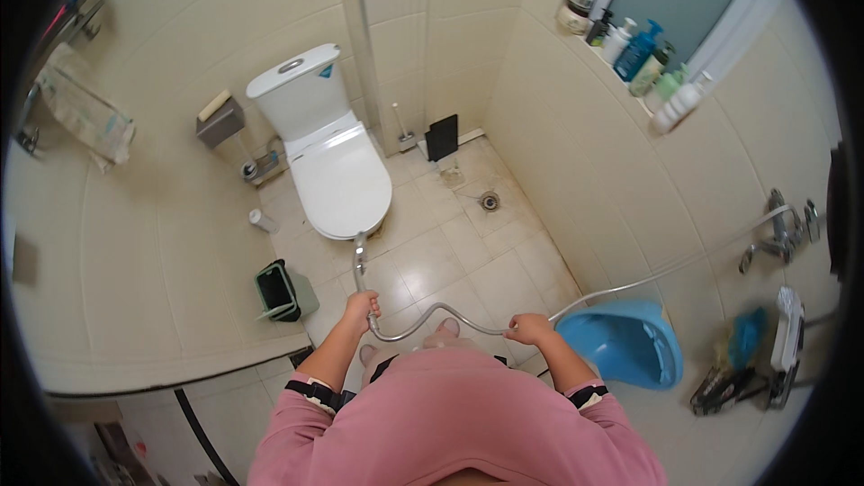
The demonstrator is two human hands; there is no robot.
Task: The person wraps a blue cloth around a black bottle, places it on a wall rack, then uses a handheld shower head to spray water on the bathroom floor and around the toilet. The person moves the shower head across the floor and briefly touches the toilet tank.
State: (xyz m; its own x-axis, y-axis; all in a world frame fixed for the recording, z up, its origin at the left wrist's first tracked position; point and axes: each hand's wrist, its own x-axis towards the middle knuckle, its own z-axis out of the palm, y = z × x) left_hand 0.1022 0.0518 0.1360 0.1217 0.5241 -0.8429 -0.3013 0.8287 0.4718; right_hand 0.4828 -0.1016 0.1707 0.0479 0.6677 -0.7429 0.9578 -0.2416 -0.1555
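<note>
My left hand (362, 311) grips a silver hand shower (359, 263) by its handle, near the hose joint. Its head end points away from me, in line with the front of the white toilet's closed lid (342, 182). From the handle a flexible metal shower hose (432, 312) dips and rises in a wave across my front. My right hand (530, 329) holds the hose farther along. Beyond that hand it stretches to the wall-mounted mixer tap (779, 229) on the right. No water can be made out.
A blue plastic basin (624, 344) leans by the right wall. On the left stands a green bin (283, 290), with a white canister (262, 220) behind it. Pump bottles (634, 57) line the windowsill. A floor drain (489, 200) lies ahead; a toilet brush (248, 167) stands beside the toilet.
</note>
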